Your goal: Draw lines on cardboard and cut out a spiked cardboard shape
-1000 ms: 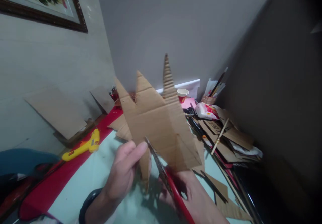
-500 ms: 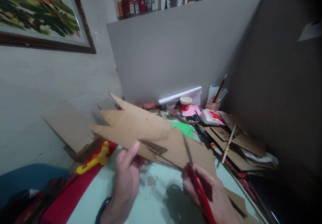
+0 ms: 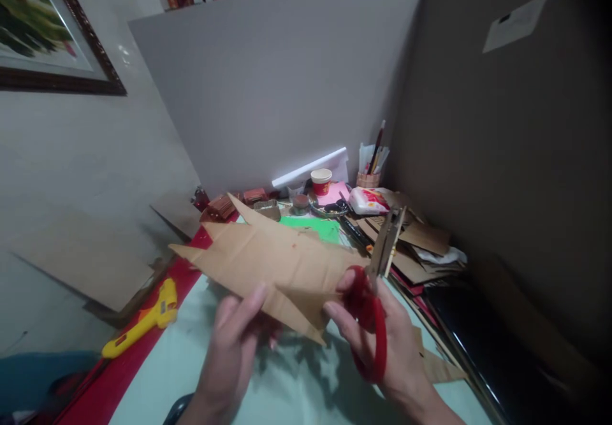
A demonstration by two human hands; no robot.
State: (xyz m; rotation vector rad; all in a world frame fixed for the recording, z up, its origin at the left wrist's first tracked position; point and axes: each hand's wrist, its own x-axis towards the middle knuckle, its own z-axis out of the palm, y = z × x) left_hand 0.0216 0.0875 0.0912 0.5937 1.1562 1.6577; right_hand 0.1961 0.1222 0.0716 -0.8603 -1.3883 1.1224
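A spiky brown cardboard cut-out (image 3: 268, 256) is held low over the pale green table top (image 3: 306, 383), its points aimed left. My left hand (image 3: 234, 345) grips its lower edge from beneath, thumb on top. My right hand (image 3: 387, 342) is closed through the red handles of a pair of scissors (image 3: 370, 307). The blades point up and away, at the right end of the cardboard, and look nearly closed.
A yellow glue gun (image 3: 143, 320) lies on the red strip at the left. Cardboard offcuts (image 3: 421, 240), a bag, a paper cup (image 3: 320, 181), a pen holder (image 3: 368, 176) and green paper (image 3: 308, 227) crowd the far side. Cardboard sheets lean on the left wall.
The cardboard was swung from upright to lying flat, points to the left. The scissors came off the lower cut and rose to the cardboard's right end. The view shifted right.
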